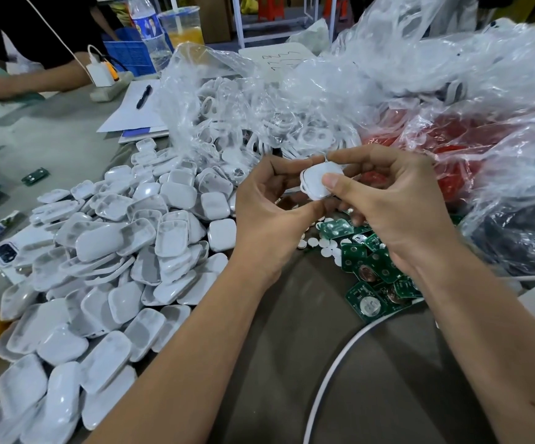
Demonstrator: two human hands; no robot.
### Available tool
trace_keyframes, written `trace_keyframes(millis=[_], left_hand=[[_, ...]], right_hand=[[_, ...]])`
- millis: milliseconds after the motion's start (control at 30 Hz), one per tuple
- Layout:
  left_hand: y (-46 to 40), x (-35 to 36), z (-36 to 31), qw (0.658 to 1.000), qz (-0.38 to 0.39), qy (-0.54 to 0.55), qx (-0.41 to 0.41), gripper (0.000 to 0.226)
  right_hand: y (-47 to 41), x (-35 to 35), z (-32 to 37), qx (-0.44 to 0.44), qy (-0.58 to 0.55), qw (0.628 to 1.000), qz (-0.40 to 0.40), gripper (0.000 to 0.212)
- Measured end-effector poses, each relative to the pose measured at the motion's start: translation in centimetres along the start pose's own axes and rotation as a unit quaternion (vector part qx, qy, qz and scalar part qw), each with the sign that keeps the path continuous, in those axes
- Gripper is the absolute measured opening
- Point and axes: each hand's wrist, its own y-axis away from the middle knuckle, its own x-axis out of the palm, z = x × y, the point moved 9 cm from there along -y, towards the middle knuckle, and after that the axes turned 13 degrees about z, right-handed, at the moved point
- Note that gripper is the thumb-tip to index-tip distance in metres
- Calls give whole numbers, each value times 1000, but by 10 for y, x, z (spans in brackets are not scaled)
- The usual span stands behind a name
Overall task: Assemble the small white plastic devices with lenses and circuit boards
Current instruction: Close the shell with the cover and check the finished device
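Though heaped alongside, shells (106, 251) apart.

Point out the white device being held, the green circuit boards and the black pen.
white device (321, 180), head view, its rounded top face.
green circuit boards (366, 262), head view, middle of the pile.
black pen (143, 96), head view, mid-barrel.

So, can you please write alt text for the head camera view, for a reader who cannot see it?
Two bare hands, left hand and right hand, hold one small white plastic device above a table. A pile of white plastic shells lies to the left, green circuit boards below the hands, and clear plastic bags behind.
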Motion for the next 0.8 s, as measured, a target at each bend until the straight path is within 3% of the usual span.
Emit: trace_keyframes(millis=[200, 500, 800], left_hand=[[0, 3, 2, 999, 17, 28, -9, 42], [5, 7, 27, 989, -26, 119, -85, 40], [4, 2, 23, 992, -27, 86, -88, 40]], right_hand=[[-2, 1, -10, 36, -61, 997, 19, 22], [-1, -7, -13, 45, -52, 997, -25, 26], [0, -6, -14, 56, -62, 996, -26, 26]])
